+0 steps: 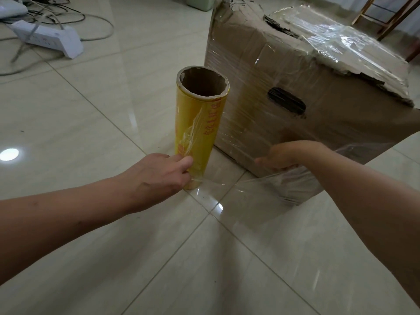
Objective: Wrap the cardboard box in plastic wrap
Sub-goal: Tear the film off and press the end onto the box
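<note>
Left hand point(156, 173) grip closed round lower end of plastic wrap roll point(200, 123), which stands upright on the floor point(91, 133). Right hand point(284, 156) grip curled on film point(245, 186) at near corner of cardboard box point(295, 87). One roll, one box.

A white power strip point(48, 39) is lying on the glossy pale tiled floor point(68, 123) at the far left, with grey and black cables point(95, 21) trailing around it. A pale green container point(200, 2) is standing at the top edge, and a wooden furniture frame point(386, 17) is standing at the far right.
</note>
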Action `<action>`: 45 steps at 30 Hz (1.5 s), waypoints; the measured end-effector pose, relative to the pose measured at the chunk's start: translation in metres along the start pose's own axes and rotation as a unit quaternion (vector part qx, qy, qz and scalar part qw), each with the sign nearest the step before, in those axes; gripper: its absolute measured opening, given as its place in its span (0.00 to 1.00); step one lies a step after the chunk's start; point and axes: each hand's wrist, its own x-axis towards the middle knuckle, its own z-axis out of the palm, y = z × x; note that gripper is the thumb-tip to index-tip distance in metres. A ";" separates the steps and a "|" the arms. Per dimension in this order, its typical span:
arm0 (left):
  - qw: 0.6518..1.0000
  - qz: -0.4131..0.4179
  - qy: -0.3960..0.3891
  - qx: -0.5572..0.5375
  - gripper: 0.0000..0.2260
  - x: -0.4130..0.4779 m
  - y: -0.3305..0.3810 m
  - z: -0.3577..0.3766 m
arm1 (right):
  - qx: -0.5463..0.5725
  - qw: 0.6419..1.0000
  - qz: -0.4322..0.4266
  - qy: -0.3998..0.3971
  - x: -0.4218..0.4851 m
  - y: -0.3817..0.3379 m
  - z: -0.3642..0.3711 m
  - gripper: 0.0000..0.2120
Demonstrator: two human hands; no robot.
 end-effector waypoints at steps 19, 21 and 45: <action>1.000 -0.017 0.006 -0.005 0.06 0.001 0.000 0.005 | 0.342 0.850 -0.118 0.384 -0.022 0.006 -0.052 0.05; 1.000 -0.016 0.004 -0.005 0.06 0.002 0.001 0.005 | 0.388 0.829 -0.132 0.381 -0.017 0.003 -0.048 0.07; 0.999 -0.034 -0.019 0.006 0.08 0.009 -0.001 0.011 | 0.416 0.818 -0.225 0.328 0.013 0.000 -0.031 0.07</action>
